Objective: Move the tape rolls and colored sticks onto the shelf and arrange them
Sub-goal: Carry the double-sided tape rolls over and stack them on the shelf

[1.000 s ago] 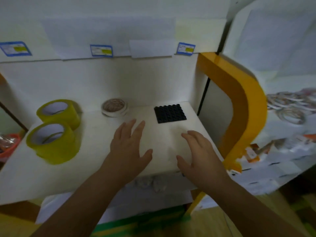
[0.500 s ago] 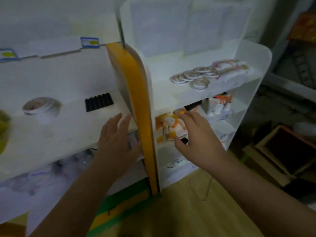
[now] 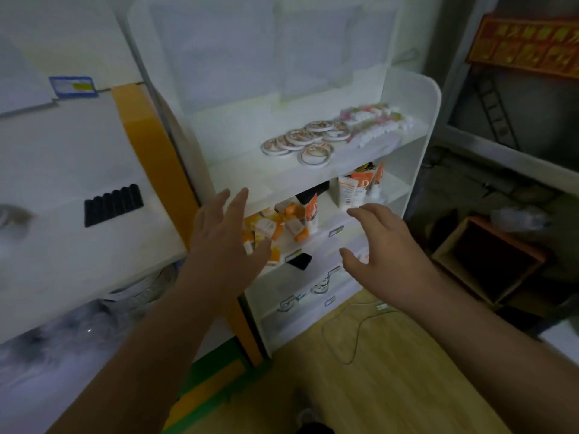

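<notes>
Several flat white tape rolls lie in a loose cluster on the upper board of a white shelf unit. Beside them on the right lies a row of colored sticks with white ends. My left hand is raised in front of the shelf's front edge, fingers spread, holding nothing. My right hand hovers lower right, in front of the second level, fingers loosely bent and empty. On the left shelf sits one more tape roll, cut by the frame edge, and a black studded mat.
An orange side panel separates the left shelf from the white unit. Orange-and-white boxes and tubes fill the second level. An open brown box stands on the floor at right. Wooden floor lies below.
The view has swung right from the left shelf to the white unit. Both hands moved right and up with it, staying empty. The yellow tape rolls have left the view.
</notes>
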`<state>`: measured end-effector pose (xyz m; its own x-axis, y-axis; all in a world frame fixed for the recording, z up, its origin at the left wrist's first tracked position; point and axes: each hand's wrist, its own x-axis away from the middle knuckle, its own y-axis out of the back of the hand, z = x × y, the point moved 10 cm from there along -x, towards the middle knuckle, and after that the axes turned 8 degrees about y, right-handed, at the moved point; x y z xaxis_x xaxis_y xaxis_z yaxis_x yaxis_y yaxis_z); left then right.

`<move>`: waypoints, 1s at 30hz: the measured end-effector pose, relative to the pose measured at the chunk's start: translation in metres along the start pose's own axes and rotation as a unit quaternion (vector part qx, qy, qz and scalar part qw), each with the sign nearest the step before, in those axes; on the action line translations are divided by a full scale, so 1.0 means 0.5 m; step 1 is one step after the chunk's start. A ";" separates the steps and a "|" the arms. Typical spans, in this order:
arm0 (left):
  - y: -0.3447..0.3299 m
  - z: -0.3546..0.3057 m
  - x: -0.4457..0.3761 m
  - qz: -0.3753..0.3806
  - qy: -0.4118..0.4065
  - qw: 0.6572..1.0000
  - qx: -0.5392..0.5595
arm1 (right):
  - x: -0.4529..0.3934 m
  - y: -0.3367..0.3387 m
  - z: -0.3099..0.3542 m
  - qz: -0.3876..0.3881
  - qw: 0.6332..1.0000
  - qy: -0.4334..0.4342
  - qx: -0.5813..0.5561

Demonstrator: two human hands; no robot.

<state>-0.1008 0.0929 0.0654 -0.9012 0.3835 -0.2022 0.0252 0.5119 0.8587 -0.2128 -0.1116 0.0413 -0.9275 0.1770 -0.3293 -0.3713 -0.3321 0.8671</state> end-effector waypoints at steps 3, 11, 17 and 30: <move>-0.036 -0.013 -0.059 0.011 0.008 1.000 0.025 | -0.028 0.000 -0.036 0.002 1.000 0.005 0.013; -0.112 -0.017 -0.254 0.014 0.022 0.999 0.036 | -0.211 0.000 -0.142 -0.005 0.999 0.019 0.026; -0.150 -0.007 -0.395 0.025 0.020 0.999 0.021 | -0.369 -0.044 -0.185 0.000 1.000 0.024 -0.002; -0.200 0.014 -0.537 -0.011 0.060 0.998 0.031 | -0.647 -0.162 -0.296 0.098 0.993 0.066 -0.031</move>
<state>0.1420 -0.0559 0.0306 -0.9472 0.2778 -0.1600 0.0272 0.5669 0.8233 0.1107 -0.2791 0.0223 -0.9783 -0.0186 -0.2064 -0.1814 -0.4050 0.8962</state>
